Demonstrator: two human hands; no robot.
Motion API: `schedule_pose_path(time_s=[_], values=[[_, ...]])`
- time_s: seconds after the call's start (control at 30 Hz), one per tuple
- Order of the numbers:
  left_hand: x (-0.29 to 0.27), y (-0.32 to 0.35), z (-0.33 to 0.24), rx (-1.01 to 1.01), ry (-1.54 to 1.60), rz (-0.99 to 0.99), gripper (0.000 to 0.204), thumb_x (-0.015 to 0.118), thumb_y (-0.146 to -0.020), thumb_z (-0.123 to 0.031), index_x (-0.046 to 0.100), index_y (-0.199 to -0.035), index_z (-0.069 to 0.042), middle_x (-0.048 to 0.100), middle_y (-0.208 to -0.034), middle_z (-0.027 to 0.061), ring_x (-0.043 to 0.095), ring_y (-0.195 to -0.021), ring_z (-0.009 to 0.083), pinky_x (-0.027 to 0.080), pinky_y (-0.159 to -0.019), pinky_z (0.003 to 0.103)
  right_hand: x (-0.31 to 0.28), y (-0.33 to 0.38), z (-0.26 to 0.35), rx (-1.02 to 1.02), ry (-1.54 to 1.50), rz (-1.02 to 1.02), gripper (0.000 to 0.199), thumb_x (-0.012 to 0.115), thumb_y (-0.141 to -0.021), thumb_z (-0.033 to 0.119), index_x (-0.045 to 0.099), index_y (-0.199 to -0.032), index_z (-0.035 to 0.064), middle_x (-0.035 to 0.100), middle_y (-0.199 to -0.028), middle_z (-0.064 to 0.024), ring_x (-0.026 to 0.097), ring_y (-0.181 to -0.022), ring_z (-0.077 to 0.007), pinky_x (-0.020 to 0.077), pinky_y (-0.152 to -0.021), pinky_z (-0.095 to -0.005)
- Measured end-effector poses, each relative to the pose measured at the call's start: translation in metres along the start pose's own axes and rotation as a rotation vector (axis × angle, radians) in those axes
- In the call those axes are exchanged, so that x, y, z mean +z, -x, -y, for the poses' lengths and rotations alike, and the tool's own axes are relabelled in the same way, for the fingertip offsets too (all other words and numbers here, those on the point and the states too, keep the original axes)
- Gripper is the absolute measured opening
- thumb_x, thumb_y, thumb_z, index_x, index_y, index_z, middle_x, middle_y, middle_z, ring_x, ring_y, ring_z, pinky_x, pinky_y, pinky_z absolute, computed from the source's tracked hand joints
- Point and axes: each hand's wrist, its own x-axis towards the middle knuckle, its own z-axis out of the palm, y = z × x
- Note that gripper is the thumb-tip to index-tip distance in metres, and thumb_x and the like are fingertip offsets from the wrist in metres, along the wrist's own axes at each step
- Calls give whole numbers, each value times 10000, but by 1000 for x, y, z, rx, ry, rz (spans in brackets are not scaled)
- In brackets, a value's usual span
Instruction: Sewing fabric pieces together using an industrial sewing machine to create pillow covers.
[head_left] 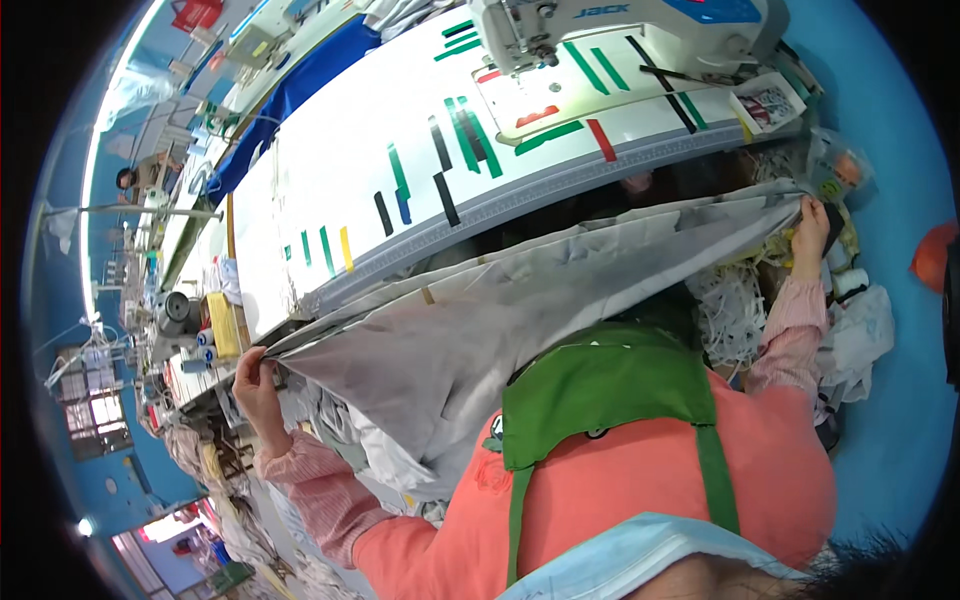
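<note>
A large grey cloth (480,320) is stretched out between my two hands in front of my chest. My left hand (256,385) pinches one corner of it at the lower left, beside the table's end. My right hand (811,225) grips the opposite corner at the upper right, arm extended. The cloth hangs slack in the middle and drapes down over my green apron (600,385). A white sewing machine (620,30) stands on the white table (340,170) beyond the cloth, with neither hand near it.
Green, black, red and yellow tape strips mark the table top. A blue cloth (290,95) lies along its far edge. Piles of pale fabric (330,430) and white cord (735,305) lie below. Thread cones (205,345) stand at the left. Another person (135,178) sits far off.
</note>
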Motion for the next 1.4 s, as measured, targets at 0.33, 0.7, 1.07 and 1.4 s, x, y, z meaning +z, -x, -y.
schedule_pose_path(time_s=[0.33,0.7,1.07,1.4], values=[[-46,-70,-87,473,-542,-382,199,555,-898,-75,601,-1080,-8,630,-991,115,607,-897,213,479,-752,311,11,18,-28,95,-16,-56,151,562,-949,122,607,-1020,-4,586,-907,-17,522,-821,-115,409,-741,-250],[7,-136,-233,539,139,-419,188,589,-930,-124,661,-1024,21,667,-952,76,608,-842,129,506,-731,246,38,94,-103,-195,843,331,192,580,-891,164,585,-1006,11,605,-842,-106,555,-768,-201,441,-703,-325],[48,-98,-282,651,119,-498,144,613,-897,-40,662,-1007,38,670,-907,92,613,-787,127,509,-691,212,269,237,84,-564,254,1018,147,621,-864,94,581,-973,4,613,-933,-149,625,-859,-278,492,-746,-346],[41,-108,-302,689,138,-564,163,611,-896,-49,655,-1025,39,664,-948,104,615,-825,150,524,-727,245,297,262,77,-932,131,931,277,706,-813,183,574,-1007,35,580,-1040,-132,578,-901,-335,486,-777,-387]])
